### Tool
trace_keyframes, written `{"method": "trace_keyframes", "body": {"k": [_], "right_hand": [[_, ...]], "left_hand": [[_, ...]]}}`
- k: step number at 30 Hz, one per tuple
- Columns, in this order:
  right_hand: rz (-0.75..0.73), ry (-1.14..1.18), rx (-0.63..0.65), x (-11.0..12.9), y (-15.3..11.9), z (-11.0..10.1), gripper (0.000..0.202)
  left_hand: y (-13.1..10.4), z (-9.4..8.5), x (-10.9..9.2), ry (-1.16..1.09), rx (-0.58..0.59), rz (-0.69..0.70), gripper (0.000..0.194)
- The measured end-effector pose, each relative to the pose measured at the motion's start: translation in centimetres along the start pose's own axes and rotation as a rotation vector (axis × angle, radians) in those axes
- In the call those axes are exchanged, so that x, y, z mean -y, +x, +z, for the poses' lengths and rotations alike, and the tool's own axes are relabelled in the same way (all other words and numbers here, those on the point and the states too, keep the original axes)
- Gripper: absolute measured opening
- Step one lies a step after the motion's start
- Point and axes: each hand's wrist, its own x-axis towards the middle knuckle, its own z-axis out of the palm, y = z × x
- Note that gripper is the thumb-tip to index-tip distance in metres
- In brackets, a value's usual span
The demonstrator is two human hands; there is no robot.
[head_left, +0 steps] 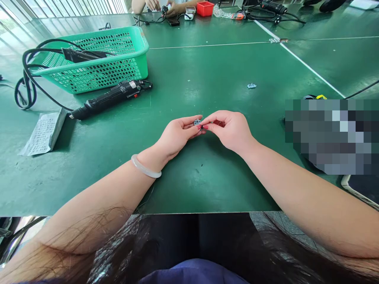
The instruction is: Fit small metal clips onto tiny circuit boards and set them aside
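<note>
Over the middle of the green table (189, 173), my left hand (174, 134) is closed on a tiny light-blue and metallic part (197, 122), held in its fingers. My right hand (231, 128) meets it there, thumb and forefinger pinched at the edge of that part. Something small and dark shows between the fingertips, too small to name. The fingers cover most of the part. Farther off on the table lies a small light-blue piece (251, 86), apart from both hands.
At left stand a green plastic basket (100, 73) with a black corded tool (84, 55), a black electric screwdriver (112, 98) and a paper-wrapped block (44, 132). A blurred-out object (331, 136) sits at right. Across the table are a person's hands (166, 7) and a red bin (205, 8).
</note>
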Motion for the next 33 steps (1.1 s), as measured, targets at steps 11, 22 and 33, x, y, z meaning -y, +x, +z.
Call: {"method": "trace_keyframes", "body": {"k": [11,22,33], "right_hand": [[0.058,-0.029,-0.033,-0.40,0.24,0.06,0.007],[0.072,-0.050,-0.023,-0.66,0.38,-0.30,0.008],[0.031,-0.093,-0.045,-0.32,0.26,-0.31,0.009]], "left_hand": [[0.11,-0.27,0.08,-0.011,0.011,0.027,0.031],[-0.16,-0.21,0.19,0.190,0.022,0.141,0.054],[-0.21,-0.16,0.14,0.266,0.006,0.178,0.051]]}}
